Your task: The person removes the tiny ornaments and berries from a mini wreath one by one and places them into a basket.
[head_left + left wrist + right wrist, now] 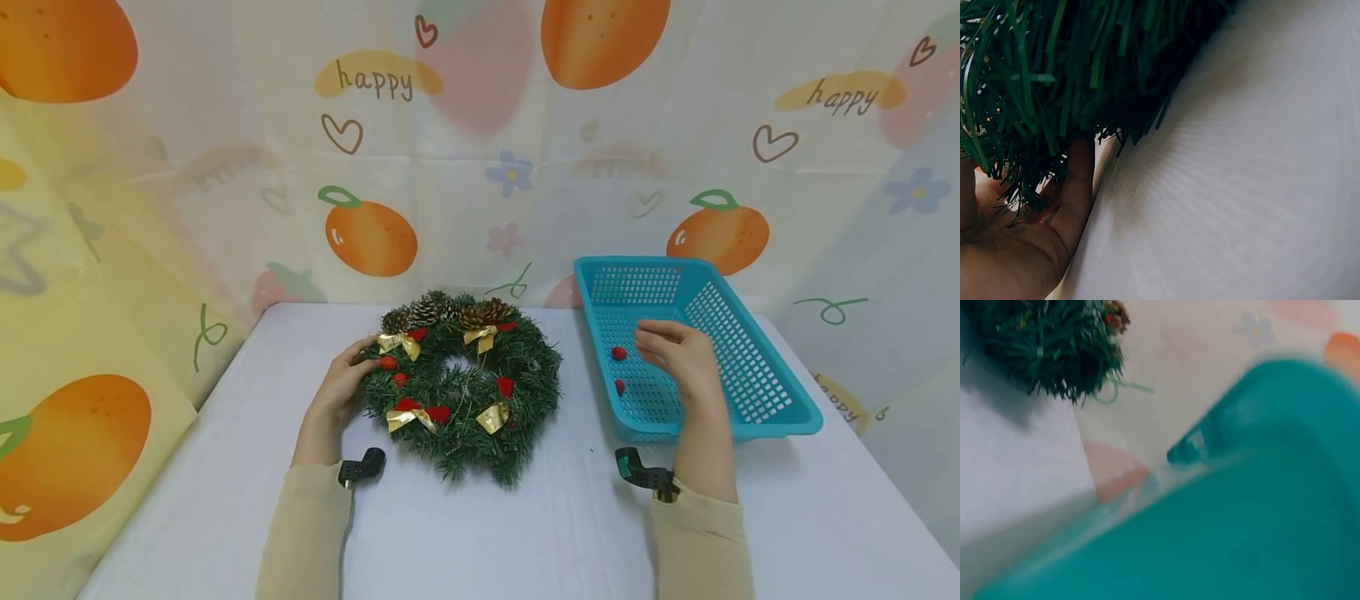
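Observation:
A green wreath point(536, 367) lies on the white table, decorated with pine cones, gold bows and red pieces. My left hand point(341, 390) grips its left edge; in the left wrist view the hand point(1029, 250) has fingers tucked under the green needles point(1079, 69). Over the blue basket point(772, 367), my right hand point(688, 362) hangs with fingers loosely bent, and nothing shows between them. Two small red pieces, one farther back point(618, 353) and one nearer point(619, 387), lie in the basket. The right wrist view shows the blurred basket point(1210, 531) without the hand.
The basket's raised rim point(600, 358) stands to the right of the wreath, with white tabletop point(577, 483) between them. Behind the table hangs a patterned cloth point(465, 183) with fruit and flowers; it also covers the left side.

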A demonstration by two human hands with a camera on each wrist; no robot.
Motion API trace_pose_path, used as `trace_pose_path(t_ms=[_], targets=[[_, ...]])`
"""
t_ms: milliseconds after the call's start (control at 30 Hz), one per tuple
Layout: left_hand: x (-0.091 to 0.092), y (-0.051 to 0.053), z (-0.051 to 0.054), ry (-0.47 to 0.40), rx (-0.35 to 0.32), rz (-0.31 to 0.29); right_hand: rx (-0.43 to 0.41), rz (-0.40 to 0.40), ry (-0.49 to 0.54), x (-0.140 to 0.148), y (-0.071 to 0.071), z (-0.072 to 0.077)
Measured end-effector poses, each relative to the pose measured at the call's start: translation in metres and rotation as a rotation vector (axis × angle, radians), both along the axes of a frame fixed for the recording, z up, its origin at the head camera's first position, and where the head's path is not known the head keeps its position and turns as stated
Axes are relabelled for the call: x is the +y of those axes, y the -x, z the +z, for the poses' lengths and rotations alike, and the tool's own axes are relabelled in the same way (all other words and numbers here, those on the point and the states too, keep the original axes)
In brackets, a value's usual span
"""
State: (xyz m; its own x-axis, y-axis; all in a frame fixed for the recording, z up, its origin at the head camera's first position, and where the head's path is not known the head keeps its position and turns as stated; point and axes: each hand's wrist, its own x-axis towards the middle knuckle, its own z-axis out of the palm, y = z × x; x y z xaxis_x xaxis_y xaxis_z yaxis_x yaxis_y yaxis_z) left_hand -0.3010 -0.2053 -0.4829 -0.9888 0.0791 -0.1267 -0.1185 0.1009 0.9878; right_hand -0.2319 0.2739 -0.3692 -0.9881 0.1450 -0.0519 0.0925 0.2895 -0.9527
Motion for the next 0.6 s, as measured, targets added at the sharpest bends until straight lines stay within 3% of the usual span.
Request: trace_pose_path(t_ms=[267, 600], targets=[[0.002, 0.001, -0.001, 0.024, -0.028, 0.003, 0.122, -0.083, -0.031, -0.031, -0.006, 0.015], [0.0, -0.001, 0.005, -0.028, -0.065, 0.003, 0.201, 0.03, 0.093, -0.074, 0.004, 0.013]])
